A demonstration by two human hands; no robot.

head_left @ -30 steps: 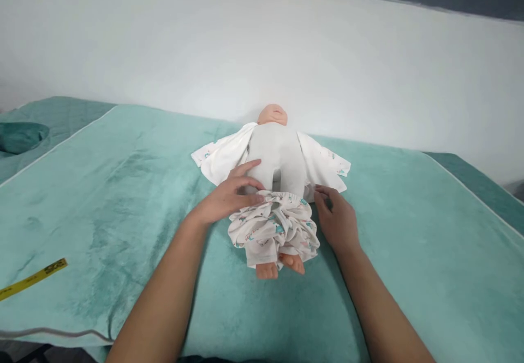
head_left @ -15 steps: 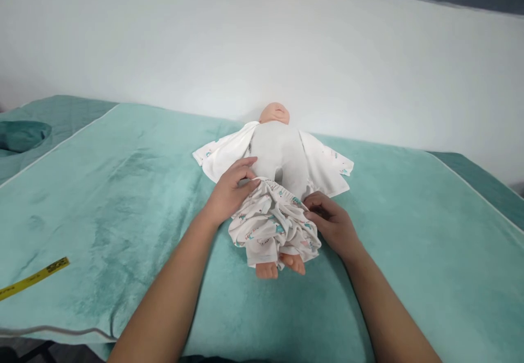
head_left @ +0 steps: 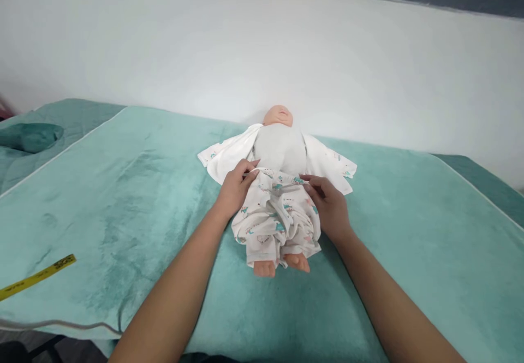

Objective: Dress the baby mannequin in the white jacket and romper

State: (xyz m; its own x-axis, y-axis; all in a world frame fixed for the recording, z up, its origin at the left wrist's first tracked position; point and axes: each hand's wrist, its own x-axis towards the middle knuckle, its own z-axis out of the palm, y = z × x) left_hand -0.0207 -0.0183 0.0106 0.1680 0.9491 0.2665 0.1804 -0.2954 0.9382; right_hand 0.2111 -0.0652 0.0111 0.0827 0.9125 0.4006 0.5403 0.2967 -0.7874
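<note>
A baby doll (head_left: 280, 143) with a grey cloth body lies on its back on a teal towel (head_left: 123, 199), head toward the wall. An open white printed top (head_left: 223, 158) is spread out under its torso on both sides. White printed trousers (head_left: 275, 215) cover its legs, and its bare feet stick out below. My left hand (head_left: 236, 187) pinches the trousers' waistband at the doll's left hip. My right hand (head_left: 328, 206) grips the waistband on the other side. The waistband sits at the doll's belly.
A yellow measuring tape (head_left: 39, 277) lies at the towel's front left edge. A dark teal cushion (head_left: 30, 135) rests at the far left. A white wall (head_left: 262, 52) stands right behind the doll's head. A grey cable (head_left: 61, 325) runs along the front edge.
Both hands have taken hold of the trousers' waistband and drawn it up from the doll's thighs to its belly. The bunched fabric has stretched out along the legs.
</note>
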